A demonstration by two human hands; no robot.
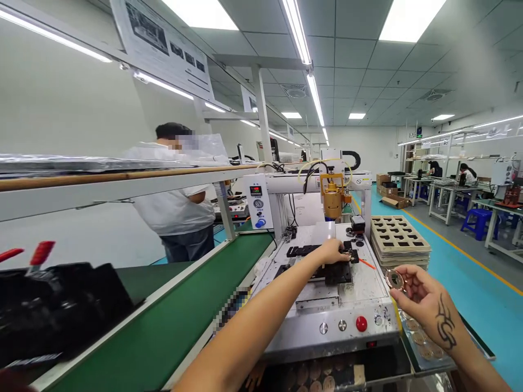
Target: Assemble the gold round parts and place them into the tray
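My right hand [427, 299] pinches a round rose-gold watch case [394, 279] between thumb and fingers, beside the right front corner of the white benchtop machine [281, 335]. My left hand [332, 252] reaches across the machine's bed, fingers closed at the right end of a black fixture [339, 274]. What the left fingertips grip is mostly hidden; a small shiny part shows beside them. Just right of that hand lies a thin orange stick [366, 264]. A gold-coloured dispensing head [333, 200] hangs behind and above the fixture.
A green conveyor belt [175, 305] runs along the left, with a black fixture with red handles [61, 310] on it. Stacked beige trays [400, 234] stand at right. Below my right hand is a tray of round parts [425, 345]. A person [175, 201] stands beyond the belt.
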